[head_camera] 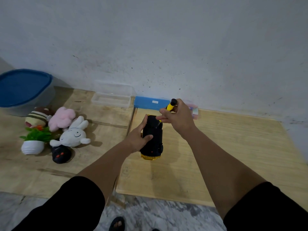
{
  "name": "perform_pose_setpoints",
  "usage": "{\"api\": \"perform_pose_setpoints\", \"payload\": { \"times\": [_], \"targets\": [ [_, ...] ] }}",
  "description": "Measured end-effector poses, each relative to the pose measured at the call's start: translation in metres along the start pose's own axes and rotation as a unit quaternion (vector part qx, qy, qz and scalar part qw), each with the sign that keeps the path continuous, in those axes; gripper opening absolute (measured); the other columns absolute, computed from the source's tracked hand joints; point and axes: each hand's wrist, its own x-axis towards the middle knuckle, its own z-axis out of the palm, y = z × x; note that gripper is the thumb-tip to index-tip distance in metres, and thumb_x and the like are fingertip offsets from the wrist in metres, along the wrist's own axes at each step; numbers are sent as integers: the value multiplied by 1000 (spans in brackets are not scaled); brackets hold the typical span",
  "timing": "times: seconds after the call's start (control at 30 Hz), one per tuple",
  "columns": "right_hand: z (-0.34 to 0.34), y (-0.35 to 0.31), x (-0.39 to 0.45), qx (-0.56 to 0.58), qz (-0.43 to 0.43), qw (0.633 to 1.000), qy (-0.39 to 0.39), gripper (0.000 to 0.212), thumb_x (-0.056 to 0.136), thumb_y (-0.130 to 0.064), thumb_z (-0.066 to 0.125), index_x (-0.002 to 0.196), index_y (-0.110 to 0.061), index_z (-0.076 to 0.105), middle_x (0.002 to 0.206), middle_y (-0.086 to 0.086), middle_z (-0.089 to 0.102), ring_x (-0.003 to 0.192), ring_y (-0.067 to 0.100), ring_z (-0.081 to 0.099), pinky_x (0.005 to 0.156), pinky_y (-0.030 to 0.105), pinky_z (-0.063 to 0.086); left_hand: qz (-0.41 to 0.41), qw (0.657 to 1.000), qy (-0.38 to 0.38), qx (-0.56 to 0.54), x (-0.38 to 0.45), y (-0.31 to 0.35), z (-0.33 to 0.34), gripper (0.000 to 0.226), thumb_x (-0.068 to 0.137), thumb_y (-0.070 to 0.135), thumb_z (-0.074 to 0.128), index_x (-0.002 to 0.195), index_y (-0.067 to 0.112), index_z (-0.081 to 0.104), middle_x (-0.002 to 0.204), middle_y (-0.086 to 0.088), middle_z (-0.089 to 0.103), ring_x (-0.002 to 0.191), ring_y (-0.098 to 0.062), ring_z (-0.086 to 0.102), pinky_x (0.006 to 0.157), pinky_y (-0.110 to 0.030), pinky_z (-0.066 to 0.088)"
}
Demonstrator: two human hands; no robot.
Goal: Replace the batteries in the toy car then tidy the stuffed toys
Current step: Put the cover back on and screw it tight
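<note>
**On the right counter, both hands work at the overturned toy car**

Near the left edge of the right counter (233, 147), toward its back, the toy car (152, 139) lies upside down, its black underside up and its gold body against the wood. The left hand (139, 139) grips the car's left side, fingers curled over the far end and thumb laid across the underside. The right hand (176, 117) is closed around a screwdriver (170, 107) with a yellow-and-black handle, pinching it between thumb and fingers; the tool slants down so its tip meets the car's underside near the far end.

At the back edge of this counter, against the wall, sits a blue box (150, 102), with a small pastel box (194, 111) just right of the right hand.

On the left counter (25, 172), the stuffed toys lie bunched together: a striped plush (37, 116), a pink plush (62, 118) and a white rabbit plush (74, 134), touching one another. Just in front of them stand a small potted plant (34, 140) and a black remote (60, 154). A blue-lidded tub (23, 87) occupies the back left corner, and a clear plastic case (111, 95) stands open at the back edge.
</note>
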Motion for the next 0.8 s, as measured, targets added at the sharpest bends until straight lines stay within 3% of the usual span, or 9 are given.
{"api": "perform_pose_setpoints", "payload": {
  "times": [0.2,0.3,0.43,0.6,0.67,0.73,0.8],
  "targets": [
    [4,0,0,-9,-17,998,-54,26,99,-10,39,125,-9,43,102,10,56,80,18,70,74,22,58,7,1000,3,23,-3,1,-4,81,95,20,54,146,47,-2,149,4,34,113,-18,51,87,-41,54],
    [6,-1,-1,-14,-19,998,-51,17,95,-9,49,112,-6,51,103,12,60,78,16,71,69,21,58,16,1000,3,25,-5,-2,-3,80,95,23,55,147,45,-2,149,4,34,119,-22,51,92,-44,51],
    [9,0,-3,-8,-10,999,-43,23,90,-13,60,109,-6,49,100,14,61,73,16,72,65,21,58,26,999,-2,27,-7,-4,-3,80,94,27,56,148,42,-2,150,4,34,125,-22,48,100,-47,46],
    [11,-1,-4,4,-31,997,-75,28,96,-5,45,123,-13,49,109,12,57,84,13,70,75,20,57,20,1000,2,8,-7,1,-5,80,94,23,56,146,49,1,144,5,40,117,-19,53,96,-47,49],
    [11,-3,-4,5,-23,998,-56,23,95,-4,48,115,-11,53,108,13,60,80,14,71,71,19,57,24,1000,3,16,-8,2,-5,80,94,24,56,146,48,0,143,6,40,115,-18,54,96,-45,49],
    [9,-5,-4,-9,-29,999,-30,13,88,-8,62,94,-14,52,101,13,62,72,17,72,63,21,58,33,999,7,28,-9,1,-5,80,94,27,56,147,46,-1,147,4,39,117,-20,53,99,-45,47],
    [7,-3,-3,-55,-42,998,-1,26,81,-14,72,85,-12,46,93,9,60,65,20,70,56,21,56,33,999,10,19,-10,-1,-5,81,94,26,57,146,48,-1,147,3,39,119,-21,53,100,-46,47]
  ]
}}
